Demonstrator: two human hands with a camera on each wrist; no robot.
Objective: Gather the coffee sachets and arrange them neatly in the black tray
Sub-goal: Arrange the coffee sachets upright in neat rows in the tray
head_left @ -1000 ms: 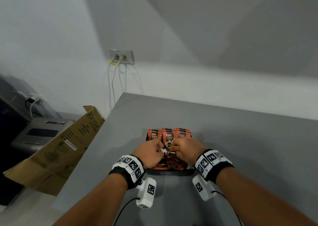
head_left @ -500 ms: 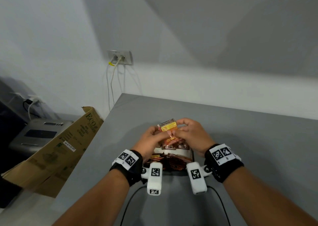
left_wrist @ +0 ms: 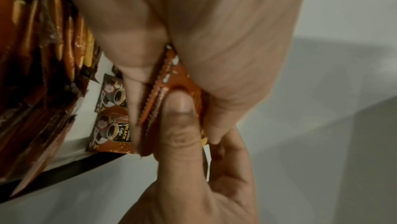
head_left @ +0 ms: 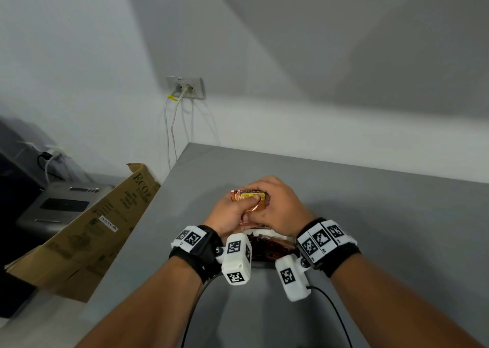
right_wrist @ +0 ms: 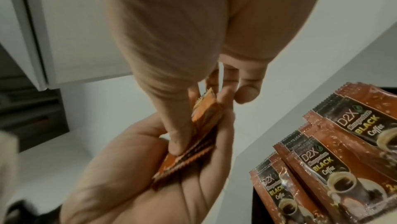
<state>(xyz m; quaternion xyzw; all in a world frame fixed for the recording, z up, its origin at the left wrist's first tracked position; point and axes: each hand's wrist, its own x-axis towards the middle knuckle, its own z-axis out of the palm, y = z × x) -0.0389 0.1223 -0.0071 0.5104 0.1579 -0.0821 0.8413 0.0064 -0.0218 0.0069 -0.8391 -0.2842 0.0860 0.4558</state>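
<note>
Sachets (head_left: 248,200) (a small orange bundle) are gripped between left hand (head_left: 229,215) and right hand (head_left: 281,207) above the black tray (left_wrist: 71,167) on the worktop (head_left: 383,215).

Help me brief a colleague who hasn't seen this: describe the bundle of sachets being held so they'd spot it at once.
On the grey table, just above the black tray of coffee sachets, the left hand and right hand meet. Pinched between them is a small stack of orange-brown sachets. Unlike the tray's sachets, it is lifted and shown edge-on to both wrist cameras.
</note>
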